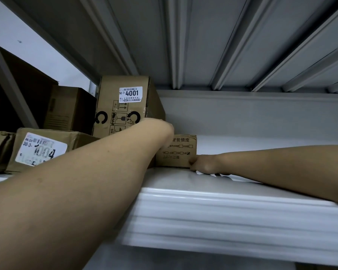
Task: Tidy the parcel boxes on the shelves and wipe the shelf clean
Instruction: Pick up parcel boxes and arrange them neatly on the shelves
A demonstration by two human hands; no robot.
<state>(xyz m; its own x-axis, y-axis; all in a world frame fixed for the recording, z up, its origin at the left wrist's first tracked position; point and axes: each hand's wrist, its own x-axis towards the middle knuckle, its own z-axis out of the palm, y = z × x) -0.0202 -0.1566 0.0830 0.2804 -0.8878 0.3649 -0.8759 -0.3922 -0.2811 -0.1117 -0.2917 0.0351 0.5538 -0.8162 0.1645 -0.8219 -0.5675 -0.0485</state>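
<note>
A small brown parcel box (180, 152) with printed characters stands on the white shelf (232, 203). My left hand (164, 131) reaches over the box's top left corner, and its fingers are hidden behind the box. My right hand (203, 164) lies on the shelf at the box's lower right corner, fingers curled and pinching that corner. A tall box labelled 4001 (123, 110) stands just behind and to the left. A flat box labelled 1004 (47, 145) lies at the left, partly behind my left forearm.
Darker cartons (70, 108) sit further back on the left, beyond a grey upright post (10, 84). The ribbed underside of the upper shelf (203, 45) hangs close overhead. To the right of the small box I see bare white shelf surface (271, 141).
</note>
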